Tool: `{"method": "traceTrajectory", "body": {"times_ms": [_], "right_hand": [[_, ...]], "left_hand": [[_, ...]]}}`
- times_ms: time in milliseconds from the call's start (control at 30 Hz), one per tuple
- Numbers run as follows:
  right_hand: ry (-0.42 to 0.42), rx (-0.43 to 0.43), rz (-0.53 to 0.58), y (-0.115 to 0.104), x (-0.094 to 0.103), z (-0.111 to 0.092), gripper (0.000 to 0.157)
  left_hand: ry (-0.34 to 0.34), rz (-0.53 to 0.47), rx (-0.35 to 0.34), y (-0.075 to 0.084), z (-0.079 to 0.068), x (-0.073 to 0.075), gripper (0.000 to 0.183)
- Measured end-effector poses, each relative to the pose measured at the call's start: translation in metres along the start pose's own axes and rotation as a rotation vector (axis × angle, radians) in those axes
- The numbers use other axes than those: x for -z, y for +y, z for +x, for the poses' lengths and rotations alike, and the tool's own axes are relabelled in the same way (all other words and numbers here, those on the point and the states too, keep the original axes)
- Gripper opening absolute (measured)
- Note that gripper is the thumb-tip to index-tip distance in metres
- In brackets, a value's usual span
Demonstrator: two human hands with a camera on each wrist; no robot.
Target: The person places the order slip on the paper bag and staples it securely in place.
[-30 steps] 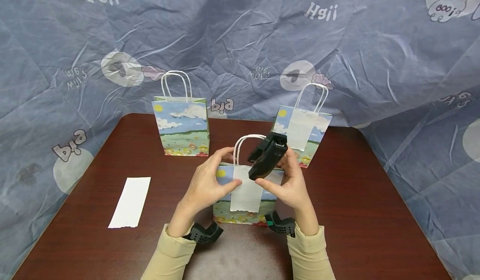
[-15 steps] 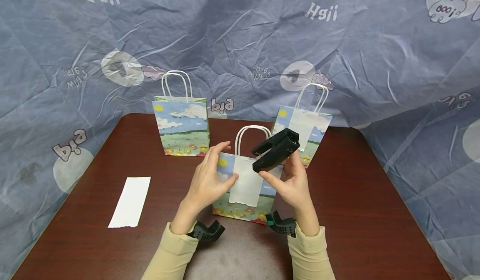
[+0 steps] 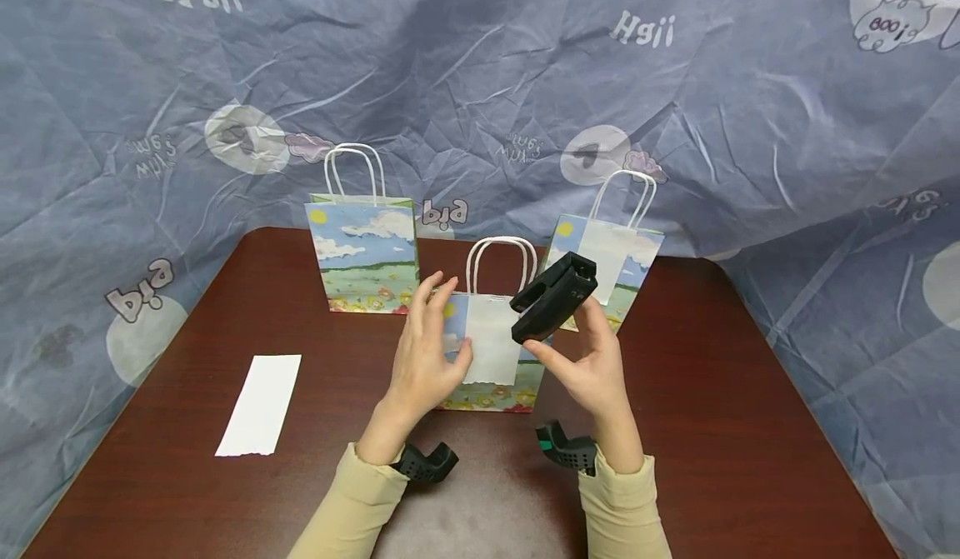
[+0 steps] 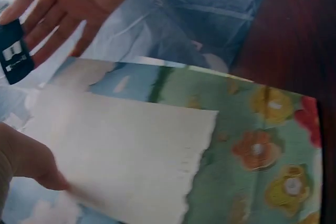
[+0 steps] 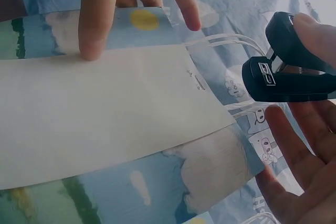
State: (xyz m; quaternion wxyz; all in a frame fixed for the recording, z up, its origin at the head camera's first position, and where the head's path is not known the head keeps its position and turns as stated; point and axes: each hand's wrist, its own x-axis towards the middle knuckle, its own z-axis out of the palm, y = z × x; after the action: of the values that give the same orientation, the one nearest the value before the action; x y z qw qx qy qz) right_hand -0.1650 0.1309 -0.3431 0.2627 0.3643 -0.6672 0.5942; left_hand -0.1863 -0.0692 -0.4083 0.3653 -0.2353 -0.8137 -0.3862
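A small paper gift bag (image 3: 491, 398), printed with sky and flowers, stands in front of me, white handles up. On its front lies a white paper strip (image 3: 491, 342); a staple shows near its top edge in the right wrist view. My left hand (image 3: 425, 359) holds the bag's left side, thumb on the strip's edge and some fingers behind the bag. With my right hand (image 3: 592, 367) I grip a black stapler (image 3: 553, 296), its jaws apart, beside the bag's top right corner. Lower fingers (image 5: 273, 182) of that hand sit right at the bag's edge.
At the back left stands a similar bag (image 3: 363, 251) without a strip on its front. Another bag (image 3: 637, 267) at the back right carries a white strip. A loose white paper strip (image 3: 260, 405) lies on the brown table (image 3: 720, 426) to the left.
The bag has shifted away from me, and its front now faces me more squarely. The stapler has risen from the top of the strip to beside it. Left fingers have straightened upward.
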Motion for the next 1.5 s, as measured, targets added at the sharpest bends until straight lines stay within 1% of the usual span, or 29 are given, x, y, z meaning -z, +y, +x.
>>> {"method": "traceTrajectory", "body": {"times_ms": [67, 167, 267, 367, 467, 500, 533, 633, 700, 767, 933, 1000, 1067, 1300, 1500], "right_hand": [[0.009, 0.002, 0.006, 0.002, 0.001, -0.002, 0.057], [0.022, -0.002, 0.015, 0.011, 0.004, -0.006, 0.058], [0.027, 0.004, 0.037, 0.022, 0.006, -0.010, 0.065], [0.007, 0.030, 0.153, 0.029, 0.006, -0.011, 0.076], [-0.014, 0.067, 0.245, 0.032, 0.006, -0.011, 0.085], [-0.020, 0.076, 0.268, 0.032, 0.005, -0.011, 0.087], [-0.020, 0.087, 0.268, 0.032, 0.005, -0.011, 0.088], [-0.004, 0.098, 0.225, 0.033, 0.005, -0.012, 0.089], [0.012, 0.098, 0.187, 0.033, 0.004, -0.012, 0.089], [0.026, 0.092, 0.178, 0.033, 0.004, -0.013, 0.090], [0.041, 0.095, 0.268, 0.033, 0.004, -0.013, 0.091], [0.050, 0.099, 0.279, 0.033, 0.004, -0.014, 0.092], [0.061, 0.096, 0.265, 0.034, 0.006, -0.015, 0.092], [0.075, 0.076, 0.210, 0.035, 0.014, -0.018, 0.091], [0.067, 0.047, 0.144, 0.037, 0.021, -0.022, 0.093]], "left_hand": [[0.026, 0.023, -0.020, 0.000, -0.004, -0.007, 0.076], [0.076, 0.054, -0.057, 0.002, -0.008, -0.016, 0.075], [0.156, 0.103, -0.098, 0.005, -0.012, -0.023, 0.075], [0.230, 0.167, -0.143, 0.009, -0.014, -0.029, 0.069], [0.258, 0.222, -0.201, 0.011, -0.018, -0.036, 0.059], [0.255, 0.239, -0.220, 0.012, -0.019, -0.039, 0.057], [0.247, 0.252, -0.233, 0.012, -0.021, -0.041, 0.055], [0.201, 0.283, -0.252, 0.013, -0.028, -0.051, 0.057], [0.162, 0.296, -0.248, 0.013, -0.033, -0.057, 0.061], [0.123, 0.312, -0.240, 0.014, -0.039, -0.062, 0.064], [0.005, 0.374, -0.225, 0.016, -0.050, -0.072, 0.074], [-0.036, 0.399, -0.219, 0.017, -0.054, -0.075, 0.078], [-0.062, 0.422, -0.212, 0.017, -0.057, -0.077, 0.081], [-0.091, 0.458, -0.178, 0.017, -0.061, -0.079, 0.084], [-0.072, 0.474, -0.152, 0.012, -0.062, -0.079, 0.078]]}}
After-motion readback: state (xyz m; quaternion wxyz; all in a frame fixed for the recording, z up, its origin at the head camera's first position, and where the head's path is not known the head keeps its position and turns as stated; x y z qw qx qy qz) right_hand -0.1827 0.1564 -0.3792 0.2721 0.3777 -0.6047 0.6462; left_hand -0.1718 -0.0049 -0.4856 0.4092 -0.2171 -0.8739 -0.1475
